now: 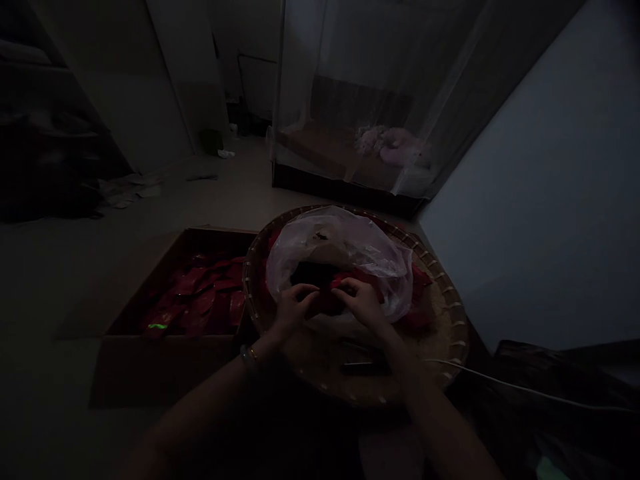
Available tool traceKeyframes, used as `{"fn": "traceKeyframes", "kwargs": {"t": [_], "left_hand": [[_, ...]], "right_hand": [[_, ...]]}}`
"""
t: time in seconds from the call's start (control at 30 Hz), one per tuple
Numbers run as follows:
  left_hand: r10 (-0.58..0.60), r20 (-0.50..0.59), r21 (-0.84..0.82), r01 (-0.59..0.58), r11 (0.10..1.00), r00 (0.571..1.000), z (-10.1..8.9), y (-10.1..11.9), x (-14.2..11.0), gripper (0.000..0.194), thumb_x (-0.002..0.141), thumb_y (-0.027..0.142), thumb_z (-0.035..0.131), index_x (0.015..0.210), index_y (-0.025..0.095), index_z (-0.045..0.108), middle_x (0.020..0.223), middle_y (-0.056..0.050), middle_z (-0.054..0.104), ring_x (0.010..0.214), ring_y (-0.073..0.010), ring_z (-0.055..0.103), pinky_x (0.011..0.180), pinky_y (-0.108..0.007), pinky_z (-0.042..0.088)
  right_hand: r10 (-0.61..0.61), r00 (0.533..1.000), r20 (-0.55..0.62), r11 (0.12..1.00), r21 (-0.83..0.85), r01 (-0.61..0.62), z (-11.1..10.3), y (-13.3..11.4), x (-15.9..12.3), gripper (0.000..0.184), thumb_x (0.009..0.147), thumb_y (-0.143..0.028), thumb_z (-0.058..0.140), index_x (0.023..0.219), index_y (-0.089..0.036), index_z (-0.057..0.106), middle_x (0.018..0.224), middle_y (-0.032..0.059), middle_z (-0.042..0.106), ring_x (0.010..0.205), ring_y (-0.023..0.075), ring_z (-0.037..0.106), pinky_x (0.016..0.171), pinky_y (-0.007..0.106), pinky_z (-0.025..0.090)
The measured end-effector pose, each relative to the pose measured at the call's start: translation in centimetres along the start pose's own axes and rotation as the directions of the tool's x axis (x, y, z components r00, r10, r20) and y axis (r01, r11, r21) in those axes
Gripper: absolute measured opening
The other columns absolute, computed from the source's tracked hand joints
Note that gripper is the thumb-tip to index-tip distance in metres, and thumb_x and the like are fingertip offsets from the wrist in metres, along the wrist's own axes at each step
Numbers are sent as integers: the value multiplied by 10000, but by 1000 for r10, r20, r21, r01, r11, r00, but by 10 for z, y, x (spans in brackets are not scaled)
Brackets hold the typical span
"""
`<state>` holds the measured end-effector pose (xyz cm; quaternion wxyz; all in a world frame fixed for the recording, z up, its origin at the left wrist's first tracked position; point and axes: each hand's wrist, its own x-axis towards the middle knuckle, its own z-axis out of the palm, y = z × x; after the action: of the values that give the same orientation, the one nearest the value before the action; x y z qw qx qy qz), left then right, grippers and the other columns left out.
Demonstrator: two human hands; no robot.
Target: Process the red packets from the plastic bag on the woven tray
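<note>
Both hands meet over an opened clear plastic bag (385, 243) lying in a round woven bamboo tray (453, 320). My left hand (295, 310) is closed in a pinch at the near edge of a dark red packet (327, 301). Across from it, my right hand (364, 303) pinches the same packet, with thumb and forefinger together. Inside the bag are a dark mass (313, 273) and more red pieces; the dim light hides their detail. Other red packets (417, 317) lie in the tray around the bag.
A cardboard box (165, 367) full of shiny red packets (200, 293) stands left of the tray. A dark, long object (365, 368) lies at the tray's near side. A white cable (500, 381) runs off right. Behind is a netted bed (345, 153); a wall (540, 200) rises right.
</note>
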<state>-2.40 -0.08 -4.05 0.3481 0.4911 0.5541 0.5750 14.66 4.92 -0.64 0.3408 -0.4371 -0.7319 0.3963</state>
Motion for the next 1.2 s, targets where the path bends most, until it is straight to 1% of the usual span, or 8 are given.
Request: {"fn": "traceKeyframes", "kwargs": {"t": [0.27, 0.4, 0.5, 0.67, 0.77, 0.9, 1.07, 1.2], "left_hand": [[-135, 47, -185, 142, 973, 990, -1, 1, 8, 287, 738, 367, 621, 937, 169, 681, 881, -49, 692, 805, -177, 624, 712, -265, 486], [-54, 73, -111, 62, 992, 996, -2, 2, 8, 230, 754, 354, 609, 886, 185, 693, 857, -42, 694, 803, -178, 623, 731, -270, 488], [101, 142, 42, -108, 993, 985, -7, 3, 10, 224, 805, 349, 570, 928, 207, 692, 916, -57, 697, 872, -198, 622, 826, -326, 478], [414, 396, 367, -554, 747, 820, -16, 1, 19, 537, 670, 377, 737, 1169, 237, 598, 1262, -104, 564, 1208, -308, 431, 1029, -505, 323], [441, 501, 384, -648, 658, 745, -14, -8, 22, 540, 748, 296, 670, 1258, 224, 509, 1281, -120, 542, 1178, -275, 459, 975, -480, 391], [448, 558, 376, -695, 613, 698, -11, -17, 20, 506, 793, 246, 598, 1281, 201, 470, 1272, -124, 541, 1138, -256, 484, 933, -445, 421], [401, 533, 548, -665, 507, 745, -13, -9, 10, 574, 736, 289, 654, 1279, 221, 485, 1273, -105, 556, 1221, -358, 372, 969, -518, 304], [384, 506, 588, -634, 501, 773, -12, -4, 6, 544, 729, 208, 628, 1260, 211, 509, 1215, -97, 599, 1095, -331, 455, 892, -468, 347]], "right_hand": [[35, 982, 184, 972, 222, -77, -5, -5, -5, 278, 774, -367, 586, 989, -191, 603, 781, -3, 642, 680, 138, 561, 602, 243, 416], [157, 949, 274, 925, 297, -238, -1, -5, -6, 315, 709, -409, 655, 887, -150, 676, 749, 18, 670, 655, 148, 574, 596, 257, 430], [174, 953, 246, 886, 384, -261, -2, -2, -3, 326, 694, -419, 666, 885, -156, 691, 817, 29, 696, 722, 159, 605, 681, 282, 457], [215, 951, 224, 838, 458, -297, -8, 3, 1, 384, 632, -469, 712, 844, -151, 684, 787, 33, 699, 708, 162, 617, 699, 293, 465], [236, 935, 265, 785, 515, -344, -3, 7, 1, 406, 612, -491, 722, 821, -146, 671, 741, 20, 686, 663, 146, 604, 661, 278, 463], [262, 889, 376, 709, 549, -442, 9, 14, -2, 435, 605, -512, 724, 824, -142, 659, 728, 21, 674, 627, 132, 590, 635, 272, 461], [301, 874, 382, 646, 592, -482, 17, 22, -6, 422, 668, -529, 668, 891, -170, 654, 811, 34, 685, 669, 142, 590, 639, 280, 466], [289, 867, 406, 606, 623, -495, 17, 19, -9, 380, 728, -510, 620, 885, -165, 654, 844, 38, 690, 759, 160, 615, 765, 317, 476]]}}
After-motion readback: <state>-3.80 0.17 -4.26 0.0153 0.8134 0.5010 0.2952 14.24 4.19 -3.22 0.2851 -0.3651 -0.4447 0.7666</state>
